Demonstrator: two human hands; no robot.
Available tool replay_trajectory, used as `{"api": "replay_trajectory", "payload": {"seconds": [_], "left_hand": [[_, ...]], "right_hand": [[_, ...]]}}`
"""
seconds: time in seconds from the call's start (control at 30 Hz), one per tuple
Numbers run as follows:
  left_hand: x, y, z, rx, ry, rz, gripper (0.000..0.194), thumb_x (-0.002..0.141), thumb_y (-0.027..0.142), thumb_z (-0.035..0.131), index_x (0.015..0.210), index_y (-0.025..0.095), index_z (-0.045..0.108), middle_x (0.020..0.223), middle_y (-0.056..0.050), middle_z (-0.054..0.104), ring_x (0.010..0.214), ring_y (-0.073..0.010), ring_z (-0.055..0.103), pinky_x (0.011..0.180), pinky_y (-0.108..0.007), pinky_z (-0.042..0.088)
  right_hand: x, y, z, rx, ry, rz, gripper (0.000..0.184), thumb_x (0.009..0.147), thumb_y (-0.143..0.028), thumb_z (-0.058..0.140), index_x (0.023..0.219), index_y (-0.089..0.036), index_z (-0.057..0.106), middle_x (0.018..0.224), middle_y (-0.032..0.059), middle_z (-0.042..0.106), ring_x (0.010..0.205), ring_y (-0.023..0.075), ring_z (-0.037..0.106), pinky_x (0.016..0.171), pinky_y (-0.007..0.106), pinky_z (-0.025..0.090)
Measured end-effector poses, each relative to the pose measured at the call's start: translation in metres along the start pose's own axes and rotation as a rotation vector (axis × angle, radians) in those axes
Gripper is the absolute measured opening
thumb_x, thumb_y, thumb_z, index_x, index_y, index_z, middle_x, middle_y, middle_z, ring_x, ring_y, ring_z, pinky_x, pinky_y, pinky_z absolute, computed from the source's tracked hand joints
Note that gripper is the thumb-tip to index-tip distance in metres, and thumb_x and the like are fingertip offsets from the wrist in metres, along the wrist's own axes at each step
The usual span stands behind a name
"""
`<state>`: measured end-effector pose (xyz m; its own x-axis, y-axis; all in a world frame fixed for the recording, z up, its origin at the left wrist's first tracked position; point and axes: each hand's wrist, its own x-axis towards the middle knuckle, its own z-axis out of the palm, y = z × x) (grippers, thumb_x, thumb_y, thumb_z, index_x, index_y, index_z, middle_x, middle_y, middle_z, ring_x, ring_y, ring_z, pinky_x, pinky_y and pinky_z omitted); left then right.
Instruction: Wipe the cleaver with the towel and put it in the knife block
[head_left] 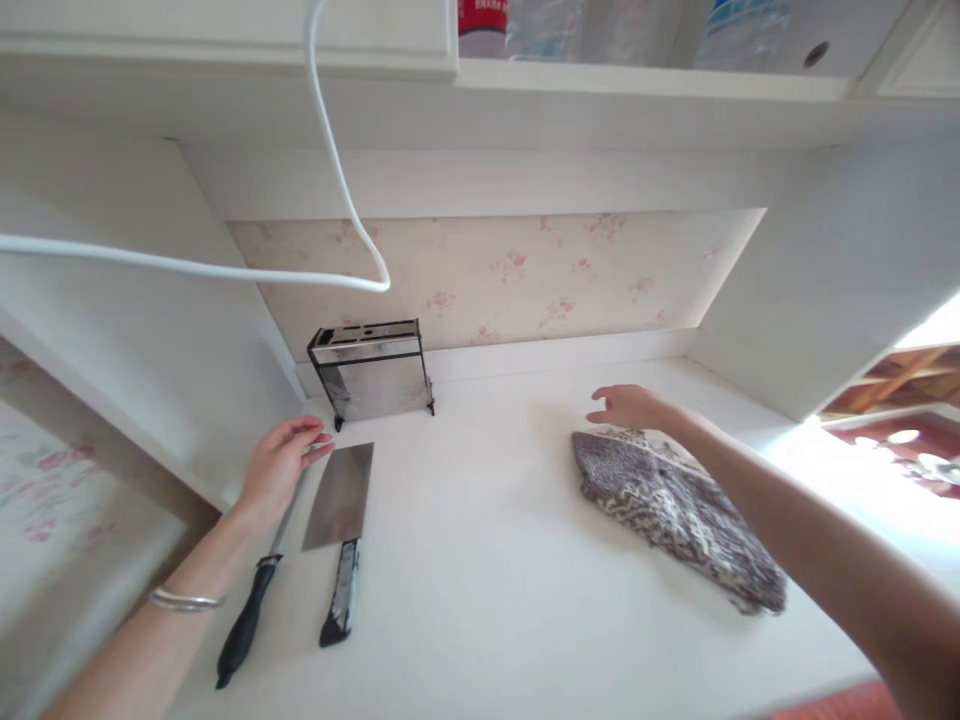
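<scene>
My left hand, a bangle on its wrist, hovers above the blade end of a honing steel with a black handle; its loosely curled fingers show nothing held. Just right of it lies a cleaver, broad blade pointing away and worn black handle toward me. Behind both stands a metal knife block with slots in its top. My right hand is over the far end of a folded grey-brown patterned towel, fingers apart and holding nothing; whether it touches the cloth I cannot tell.
The white counter runs between side panels. A white cable hangs across the upper left, in front of the cupboard. Overhead, an open shelf holds plastic bottles, one with a red label. Flowered wallpaper covers the back wall.
</scene>
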<state>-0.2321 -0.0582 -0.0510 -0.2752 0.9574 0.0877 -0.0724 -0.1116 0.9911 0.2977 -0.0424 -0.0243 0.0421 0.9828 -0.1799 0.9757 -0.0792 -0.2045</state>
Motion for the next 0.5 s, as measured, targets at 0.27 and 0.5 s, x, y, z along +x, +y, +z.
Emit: {"api": "replay_trajectory", "payload": {"seconds": [0.27,0.5], "left_hand": [[-0.080,-0.014,0.027,0.437,-0.391,-0.083,0.024,0.077,0.041,0.061,0.089,0.020,0.062,0.049,0.006,0.045,0.042,-0.0094,0.041,0.041,-0.019,0.029],[-0.119,-0.014,0.065,0.615,-0.452,0.144,0.017,0.082,0.037,0.055,0.087,0.022,0.062,0.063,0.003,0.056,0.056,-0.0123,0.052,0.055,-0.023,0.039]], "right_hand": [[-0.052,0.075,0.058,0.242,-0.055,0.206,0.078,0.064,-0.057,0.069,0.126,-0.013,0.054,0.120,0.0208,0.059,0.101,0.0291,0.060,0.083,0.036,0.045],[-0.047,-0.021,0.096,0.546,0.051,0.163,0.071,0.066,-0.059,0.066,0.116,-0.010,0.056,0.104,0.0177,0.065,0.094,0.0298,0.062,0.079,0.037,0.046]]}}
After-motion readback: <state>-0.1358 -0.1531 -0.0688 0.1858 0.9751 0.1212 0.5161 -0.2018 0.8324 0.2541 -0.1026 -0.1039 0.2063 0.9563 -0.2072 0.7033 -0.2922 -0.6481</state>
